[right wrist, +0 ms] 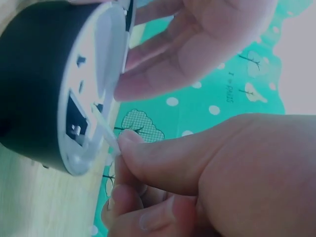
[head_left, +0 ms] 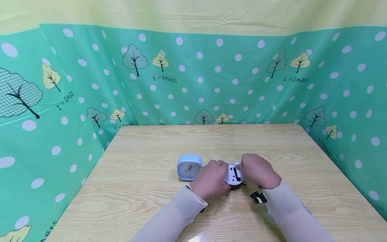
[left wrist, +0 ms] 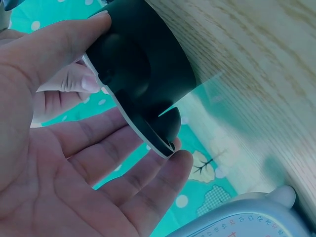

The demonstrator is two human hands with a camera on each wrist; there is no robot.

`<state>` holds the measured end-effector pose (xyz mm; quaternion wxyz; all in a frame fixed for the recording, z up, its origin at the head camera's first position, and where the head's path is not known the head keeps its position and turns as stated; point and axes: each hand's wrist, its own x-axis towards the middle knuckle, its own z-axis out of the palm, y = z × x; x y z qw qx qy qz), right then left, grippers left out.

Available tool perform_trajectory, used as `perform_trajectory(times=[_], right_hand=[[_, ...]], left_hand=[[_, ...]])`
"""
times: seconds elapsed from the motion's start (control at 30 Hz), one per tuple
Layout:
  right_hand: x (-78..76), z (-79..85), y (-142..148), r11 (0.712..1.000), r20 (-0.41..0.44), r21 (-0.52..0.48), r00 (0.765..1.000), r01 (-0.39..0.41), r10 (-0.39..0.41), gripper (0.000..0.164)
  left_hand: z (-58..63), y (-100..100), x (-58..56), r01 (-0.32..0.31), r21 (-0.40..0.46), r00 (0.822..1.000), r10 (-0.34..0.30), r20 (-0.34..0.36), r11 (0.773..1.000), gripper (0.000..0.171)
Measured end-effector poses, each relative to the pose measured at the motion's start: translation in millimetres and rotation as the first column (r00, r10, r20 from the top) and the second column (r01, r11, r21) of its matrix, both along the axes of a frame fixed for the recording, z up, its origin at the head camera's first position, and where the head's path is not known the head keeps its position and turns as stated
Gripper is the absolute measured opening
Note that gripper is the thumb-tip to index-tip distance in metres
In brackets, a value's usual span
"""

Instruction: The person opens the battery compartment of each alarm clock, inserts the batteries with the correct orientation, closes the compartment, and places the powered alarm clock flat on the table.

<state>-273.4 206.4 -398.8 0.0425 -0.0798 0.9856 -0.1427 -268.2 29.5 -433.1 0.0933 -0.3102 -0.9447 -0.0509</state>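
Note:
A black-sided clock with a white back (head_left: 230, 175) is held up on edge on the table, its back turned toward the right hand. My left hand (head_left: 211, 178) grips it from the left, thumb on the black side (left wrist: 148, 54) and fingers along the white rim. In the right wrist view an uncovered battery compartment (right wrist: 75, 121) shows in the back. Between thumb and curled forefinger, my right hand (head_left: 260, 170) pinches a white battery cover (right wrist: 109, 132), which tilts out from the back beside the compartment. The clock's face is hidden.
Just left of the left hand stands a light blue alarm clock (head_left: 189, 167), its face toward me. The wooden table (head_left: 145, 144) ends at a green dotted curtain (head_left: 208, 77) behind and at both sides. A small black device (head_left: 258, 197) is at the right wrist.

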Motion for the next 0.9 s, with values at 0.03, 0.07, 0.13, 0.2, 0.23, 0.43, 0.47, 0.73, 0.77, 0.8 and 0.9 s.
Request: perform_trajectory(times=[0.03, 0.07, 0.13, 0.2, 0.23, 0.43, 0.47, 0.73, 0.77, 0.8, 0.9], right_hand=[[-0.2, 1.4, 1.0, 1.000, -0.003, -0.008, 1.000, 0.003, -0.003, 0.036], [-0.6, 2.6, 2.1, 1.000, -0.006, -0.015, 1.000, 0.007, -0.007, 0.037], [-1.7, 4.6, 4.6, 1.000, -0.012, -0.025, 1.000, 0.014, -0.015, 0.038], [-2.8, 6.5, 7.2, 0.999, -0.011, -0.033, 1.000, 0.023, -0.023, 0.039], [-3.4, 7.4, 8.6, 0.999, -0.008, -0.038, 1.000, 0.027, -0.027, 0.040], [-8.1, 8.5, 16.8, 0.998, 0.023, -0.057, 0.999, 0.034, -0.032, 0.044], [-9.0, 8.0, 18.0, 0.997, 0.030, -0.063, 0.999, 0.034, -0.032, 0.044], [-17.6, 1.8, 26.4, 0.997, 0.043, -0.063, 0.998, 0.037, -0.034, 0.044], [-18.6, 0.9, 27.2, 0.997, 0.043, -0.063, 0.998, 0.039, -0.036, 0.044], [-19.5, -0.1, 28.0, 0.997, 0.045, -0.064, 0.998, 0.040, -0.038, 0.043], [-22.1, -4.2, 30.2, 0.997, 0.059, -0.061, 0.997, 0.050, -0.046, 0.043]], left_hand=[[0.0, -0.1, 0.1, -0.001, 0.000, 1.000, 0.001, 0.000, 1.000, 0.051], [0.0, -0.1, 0.1, -0.002, -0.001, 1.000, 0.002, -0.001, 1.000, 0.052], [-0.5, 0.1, 0.1, -0.003, -0.006, 1.000, 0.003, -0.007, 1.000, 0.053], [-1.1, 0.5, 0.1, -0.004, -0.010, 1.000, 0.004, -0.011, 1.000, 0.055], [-1.5, 0.7, 0.1, -0.006, -0.012, 1.000, 0.006, -0.011, 1.000, 0.056], [-1.9, 0.9, 0.1, -0.008, -0.017, 1.000, 0.008, 0.007, 1.000, 0.059], [-1.7, 0.8, 0.1, -0.008, -0.018, 1.000, 0.008, 0.009, 1.000, 0.060], [-3.3, 0.9, -1.2, -0.007, -0.018, 1.000, 0.008, 0.018, 1.000, 0.060], [-3.4, 1.0, -1.3, -0.007, -0.018, 1.000, 0.007, 0.020, 1.000, 0.060], [-3.4, 1.1, -1.4, -0.006, -0.018, 1.000, 0.006, 0.022, 1.000, 0.060], [-3.3, 1.4, -1.3, -0.006, -0.017, 0.999, 0.007, 0.031, 1.000, 0.060]])
